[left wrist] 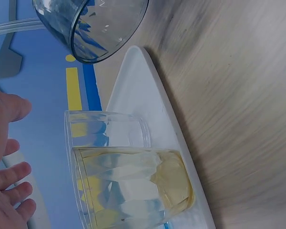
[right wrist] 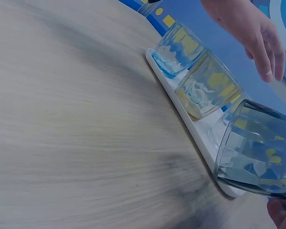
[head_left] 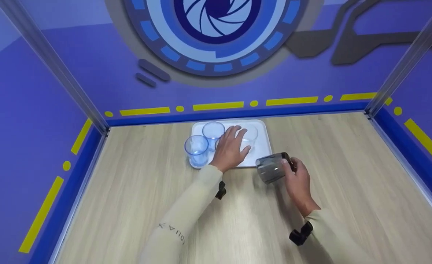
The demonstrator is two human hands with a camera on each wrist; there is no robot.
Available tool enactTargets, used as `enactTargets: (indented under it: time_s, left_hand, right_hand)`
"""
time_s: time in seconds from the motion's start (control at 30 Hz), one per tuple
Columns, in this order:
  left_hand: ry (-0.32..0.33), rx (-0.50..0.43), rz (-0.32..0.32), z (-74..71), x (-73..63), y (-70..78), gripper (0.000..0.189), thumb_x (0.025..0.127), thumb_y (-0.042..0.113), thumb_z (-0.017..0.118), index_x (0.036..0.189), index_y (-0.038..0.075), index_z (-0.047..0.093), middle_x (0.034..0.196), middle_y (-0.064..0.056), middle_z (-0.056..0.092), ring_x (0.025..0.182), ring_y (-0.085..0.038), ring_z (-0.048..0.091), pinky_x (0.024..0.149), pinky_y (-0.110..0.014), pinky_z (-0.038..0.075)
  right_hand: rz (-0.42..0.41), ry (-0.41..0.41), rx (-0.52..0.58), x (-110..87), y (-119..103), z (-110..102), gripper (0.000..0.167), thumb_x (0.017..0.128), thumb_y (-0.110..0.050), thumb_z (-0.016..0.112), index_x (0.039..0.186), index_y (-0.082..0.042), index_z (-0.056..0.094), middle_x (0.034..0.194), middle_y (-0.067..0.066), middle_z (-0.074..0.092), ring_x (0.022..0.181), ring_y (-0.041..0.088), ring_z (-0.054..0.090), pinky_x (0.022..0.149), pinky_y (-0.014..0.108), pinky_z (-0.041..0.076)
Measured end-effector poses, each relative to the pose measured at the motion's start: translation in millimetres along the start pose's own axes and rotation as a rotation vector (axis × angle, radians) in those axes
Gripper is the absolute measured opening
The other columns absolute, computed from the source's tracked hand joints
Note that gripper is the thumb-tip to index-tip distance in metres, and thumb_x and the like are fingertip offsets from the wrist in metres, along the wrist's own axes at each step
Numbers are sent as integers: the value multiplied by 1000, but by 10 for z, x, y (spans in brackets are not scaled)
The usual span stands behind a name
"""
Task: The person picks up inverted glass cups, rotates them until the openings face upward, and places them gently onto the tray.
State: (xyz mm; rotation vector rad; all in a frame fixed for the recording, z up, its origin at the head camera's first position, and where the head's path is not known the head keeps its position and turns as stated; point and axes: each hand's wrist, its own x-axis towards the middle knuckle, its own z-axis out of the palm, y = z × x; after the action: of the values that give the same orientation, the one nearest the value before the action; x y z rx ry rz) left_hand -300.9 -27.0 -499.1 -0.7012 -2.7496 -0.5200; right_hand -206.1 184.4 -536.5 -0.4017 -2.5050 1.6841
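A smoky grey glass (head_left: 270, 168) is gripped near its base by my right hand (head_left: 299, 183), tipped on its side over the tray's front right corner. My left hand (head_left: 230, 151) hovers above the glasses with its fingers spread and holds nothing. Beneath it, mostly hidden in the head view, an amber-tinted glass (right wrist: 207, 88) stands on the white tray (head_left: 262, 146). At the tray's left front is a blue glass (head_left: 196, 148), with another bluish glass (head_left: 213, 131) behind it. On the right side stands a clear glass (head_left: 252, 135), partly covered by the left fingers.
The tray lies on a wood-grain table (head_left: 142, 183) close to the back wall (head_left: 91, 73). Purple-blue panels with yellow dashes enclose the left, back and right sides. Metal posts (head_left: 402, 62) stand at the rear corners.
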Motion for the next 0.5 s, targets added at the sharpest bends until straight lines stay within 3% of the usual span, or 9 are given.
enactTargets:
  time_s: [0.5]
  left_hand:
    - [38, -64, 22, -7, -113, 56, 44, 96, 31, 57, 136, 13, 52, 140, -7, 49, 135, -22, 41, 110, -43, 37]
  right_hand:
    - [34, -23, 42, 2, -25, 19, 72, 99, -53, 40, 148, -2, 29, 150, 20, 37, 139, 31, 37, 113, 46, 35]
